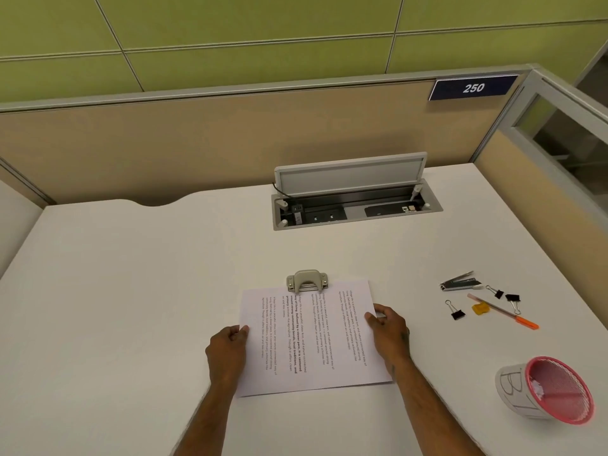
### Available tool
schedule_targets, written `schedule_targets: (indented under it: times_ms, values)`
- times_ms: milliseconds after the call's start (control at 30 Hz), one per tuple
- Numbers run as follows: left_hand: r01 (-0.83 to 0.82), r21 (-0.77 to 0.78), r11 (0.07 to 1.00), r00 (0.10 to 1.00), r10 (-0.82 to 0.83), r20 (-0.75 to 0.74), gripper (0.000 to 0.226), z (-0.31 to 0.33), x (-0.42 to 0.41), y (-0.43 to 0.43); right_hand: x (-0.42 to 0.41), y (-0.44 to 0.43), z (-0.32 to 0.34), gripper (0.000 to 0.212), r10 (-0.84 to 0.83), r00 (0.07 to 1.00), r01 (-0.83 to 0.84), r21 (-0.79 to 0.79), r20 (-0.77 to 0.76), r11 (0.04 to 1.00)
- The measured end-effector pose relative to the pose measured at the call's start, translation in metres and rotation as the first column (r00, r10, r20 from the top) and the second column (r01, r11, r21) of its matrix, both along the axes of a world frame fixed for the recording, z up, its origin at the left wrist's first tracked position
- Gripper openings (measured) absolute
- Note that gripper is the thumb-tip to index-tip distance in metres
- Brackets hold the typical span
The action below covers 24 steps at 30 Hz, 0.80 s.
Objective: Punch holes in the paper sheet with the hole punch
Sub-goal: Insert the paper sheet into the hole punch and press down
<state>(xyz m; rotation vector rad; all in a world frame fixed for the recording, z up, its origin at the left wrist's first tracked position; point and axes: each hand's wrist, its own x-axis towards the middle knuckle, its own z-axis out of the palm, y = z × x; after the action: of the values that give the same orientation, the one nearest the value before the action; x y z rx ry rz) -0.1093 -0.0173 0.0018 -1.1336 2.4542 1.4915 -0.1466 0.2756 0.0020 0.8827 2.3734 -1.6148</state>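
Note:
A white printed paper sheet [316,340] lies on the white desk [131,291], its far edge tucked into a small beige hole punch [307,282]. My left hand [228,345] pinches the sheet's left edge between thumb and fingers. My right hand [388,327] pinches the right edge the same way. Both hands are near the sheet's far half, well below the punch, and neither touches it.
To the right lie a stapler remover [460,283], three black binder clips [455,312], an orange pen [503,311] and a yellow scrap [480,308]. A pink mesh cup [556,390] lies tipped at the front right. An open cable box [355,205] sits behind.

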Motion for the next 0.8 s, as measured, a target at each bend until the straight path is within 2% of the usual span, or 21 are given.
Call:
schedule_targets:
  times_ms: [600,700,800]
  values:
    - [0.059,-0.116,0.991,0.998,-0.056,0.035,0.029,0.0,-0.007,-0.002,-0.003,-0.003,0.002,0.03,-0.002,1.0,0.002,0.016,-0.006,1.0]
    - [0.092,-0.262,0.961,0.995,-0.101,-0.023,0.039,0.0,-0.005,0.0,-0.003,-0.003,0.002,0.03,-0.001,1.0,0.001,0.029,-0.005,1.0]
    - [0.259,-0.462,0.848,0.937,-0.336,-0.092,0.052,-0.001,0.002,0.01,-0.003,-0.004,0.002,0.031,0.007,1.0,-0.007,0.042,-0.004,0.999]
